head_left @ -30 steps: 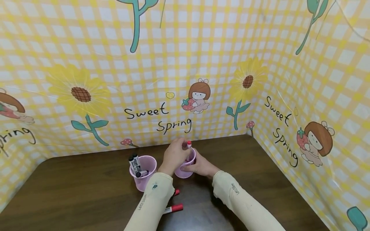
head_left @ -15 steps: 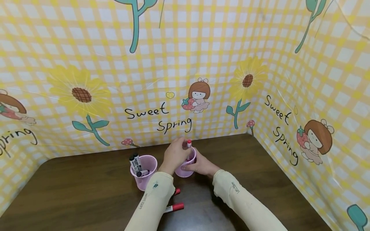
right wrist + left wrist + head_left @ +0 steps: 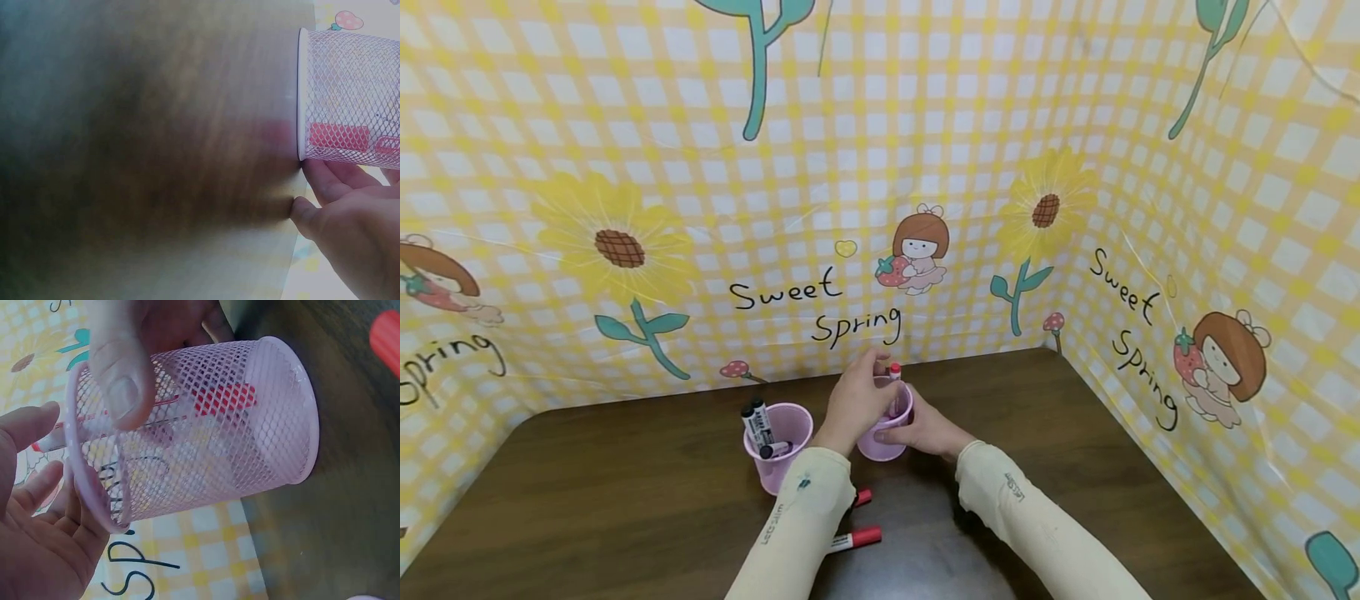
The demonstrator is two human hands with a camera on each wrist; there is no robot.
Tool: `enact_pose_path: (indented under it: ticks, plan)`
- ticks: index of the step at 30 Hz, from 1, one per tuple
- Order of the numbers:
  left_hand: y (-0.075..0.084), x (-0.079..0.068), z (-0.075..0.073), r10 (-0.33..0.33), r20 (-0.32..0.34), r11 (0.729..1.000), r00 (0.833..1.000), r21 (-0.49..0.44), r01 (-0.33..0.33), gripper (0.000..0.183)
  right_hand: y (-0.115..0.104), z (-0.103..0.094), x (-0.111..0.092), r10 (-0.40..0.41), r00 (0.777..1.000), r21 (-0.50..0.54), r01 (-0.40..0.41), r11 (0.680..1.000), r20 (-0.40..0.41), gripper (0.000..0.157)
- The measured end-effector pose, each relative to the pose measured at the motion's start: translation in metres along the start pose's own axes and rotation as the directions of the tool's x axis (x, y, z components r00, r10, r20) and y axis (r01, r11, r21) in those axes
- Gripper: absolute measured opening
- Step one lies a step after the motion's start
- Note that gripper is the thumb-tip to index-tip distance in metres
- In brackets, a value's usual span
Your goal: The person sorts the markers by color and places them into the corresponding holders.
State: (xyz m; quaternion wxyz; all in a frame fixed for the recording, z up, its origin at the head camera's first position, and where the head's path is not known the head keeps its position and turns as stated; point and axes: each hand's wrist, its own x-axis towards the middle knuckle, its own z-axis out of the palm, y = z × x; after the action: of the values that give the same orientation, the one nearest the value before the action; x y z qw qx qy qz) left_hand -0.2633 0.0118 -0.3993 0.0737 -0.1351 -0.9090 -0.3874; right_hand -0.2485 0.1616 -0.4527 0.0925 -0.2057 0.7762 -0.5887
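A pink mesh cup (image 3: 886, 435) stands on the dark wooden table (image 3: 625, 500). My right hand (image 3: 925, 432) grips it, thumb across the front wall (image 3: 119, 381). A red-capped marker (image 3: 895, 372) pokes up out of the cup. My left hand (image 3: 856, 402) hovers over the rim with its fingers (image 3: 31, 422) straight on either side of the marker's end (image 3: 47, 445). In the left wrist view another red cap (image 3: 222, 400) shows inside the cup (image 3: 250, 425). The right wrist view shows the cup (image 3: 350, 94) and my right hand (image 3: 350, 212) at its base.
A second pink mesh cup (image 3: 782, 471) holding black markers (image 3: 754, 423) stands just left of my left forearm. Two loose red-capped markers (image 3: 854, 539) (image 3: 862, 497) lie on the table near my left sleeve. Yellow checked walls (image 3: 880, 208) close in the back and right sides.
Both hands, the cups and the markers keep their places; only the view has shifted slightly.
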Motion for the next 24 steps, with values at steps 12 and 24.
enact_pose_path:
  ticks: [12, 24]
  plan:
    - [0.018, -0.069, -0.050, 0.131, -0.064, 0.935, 0.989, -0.324, -0.145, 0.006, 0.024, 0.003, 0.009, 0.016, 0.999, -0.030, -0.017, 0.999, -0.032, 0.082]
    - [-0.051, -0.148, -0.071, 0.030, 0.140, 0.998, 0.990, -0.056, -0.022, 0.016, -0.006, 0.005, -0.003, 0.031, 0.999, 0.000, -0.031, 1.000, -0.023, 0.082]
